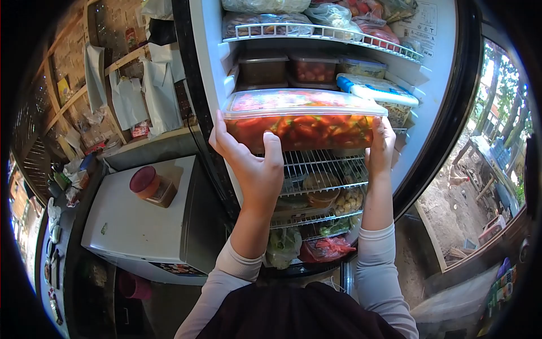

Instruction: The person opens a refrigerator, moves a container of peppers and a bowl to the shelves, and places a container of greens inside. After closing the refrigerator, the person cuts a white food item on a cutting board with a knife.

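Note:
Both of my hands hold a clear lidded food container full of red and orange chili peppers, at the front of an open refrigerator. My left hand grips its left end, thumb against the front and fingers round the side. At the right end, my right hand is wrapped round the corner. The container looks roughly level with its lid on. Behind it on the shelf are dark-filled tubs, a tub of small reddish items and a container with a blue-and-white lid.
Bagged produce fills the top wire shelf. Lower wire racks hold bowls, bags and a red plastic bag. On the left, a white chest-like appliance carries a red-lidded jar. A window lies to the right.

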The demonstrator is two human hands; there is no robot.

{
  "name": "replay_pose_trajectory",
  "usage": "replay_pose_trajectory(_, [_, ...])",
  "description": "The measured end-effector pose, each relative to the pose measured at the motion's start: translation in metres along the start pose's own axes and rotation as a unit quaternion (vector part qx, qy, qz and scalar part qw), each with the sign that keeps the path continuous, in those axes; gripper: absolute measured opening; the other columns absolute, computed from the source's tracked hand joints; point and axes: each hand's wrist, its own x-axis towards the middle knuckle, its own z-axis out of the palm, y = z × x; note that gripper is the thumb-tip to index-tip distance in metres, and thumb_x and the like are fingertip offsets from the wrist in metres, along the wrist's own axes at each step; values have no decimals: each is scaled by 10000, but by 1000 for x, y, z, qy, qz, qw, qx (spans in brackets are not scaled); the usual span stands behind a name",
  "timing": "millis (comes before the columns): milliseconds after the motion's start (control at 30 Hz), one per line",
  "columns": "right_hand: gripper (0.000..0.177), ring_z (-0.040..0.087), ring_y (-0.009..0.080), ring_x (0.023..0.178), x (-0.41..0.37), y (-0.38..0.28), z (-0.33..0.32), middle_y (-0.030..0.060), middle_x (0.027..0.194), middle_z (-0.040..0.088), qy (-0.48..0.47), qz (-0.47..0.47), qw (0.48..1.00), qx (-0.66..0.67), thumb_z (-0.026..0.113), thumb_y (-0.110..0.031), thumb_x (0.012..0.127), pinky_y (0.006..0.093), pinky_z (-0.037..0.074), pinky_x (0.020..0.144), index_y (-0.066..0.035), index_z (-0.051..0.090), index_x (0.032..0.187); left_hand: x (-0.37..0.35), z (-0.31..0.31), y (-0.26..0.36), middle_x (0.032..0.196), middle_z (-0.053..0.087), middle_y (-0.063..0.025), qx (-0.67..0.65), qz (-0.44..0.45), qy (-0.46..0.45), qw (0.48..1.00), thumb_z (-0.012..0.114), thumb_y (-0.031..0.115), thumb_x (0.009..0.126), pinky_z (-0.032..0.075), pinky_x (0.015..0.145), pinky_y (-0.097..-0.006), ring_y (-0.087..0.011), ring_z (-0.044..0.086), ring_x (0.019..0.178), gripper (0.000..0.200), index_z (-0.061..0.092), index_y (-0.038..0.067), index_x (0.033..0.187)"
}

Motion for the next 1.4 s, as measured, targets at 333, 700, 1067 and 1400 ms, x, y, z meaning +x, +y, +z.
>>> replay_pose_trajectory(333, [684,548,169,1075,1,14,-6,123,1185,573,-3,-21,1000,-7,612,-437,882,301,412,937,70,435,1306,-4,2,-11,1323,193,-218,91,39,21,995,546,27,746,282,1071,-399,-323,290,1227,739,183,-72,1383])
replay_pose_trajectory(700, [708,543,153,1073,-25,-10,-7,103,1153,595,16,-29,998,46,661,-423,849,298,412,935,67,448,1314,-19,-24,18,1460,172,-225,-134,-7,-50,990,481,-39,721,188,1120,-383,-295,220,1367,803,104,-61,1430])
replay_pose_trajectory(1067, [714,567,230,1080,-102,-21,-33,188,1289,488,75,-22,996,35,620,-413,824,339,490,871,106,423,1274,-82,-71,43,1495,-38,-289,-204,30,-155,966,443,-76,600,258,1101,-469,-411,111,1398,937,-32,-57,1407])
replay_pose_trajectory(1400, [946,410,346,1277,-174,-20,-71,244,1412,346,10,65,989,135,568,-457,751,448,354,1050,41,165,1447,-167,-74,-16,1496,-60,-287,-279,-20,-158,947,431,-137,600,218,1113,-479,-409,95,1402,955,-18,17,1429])
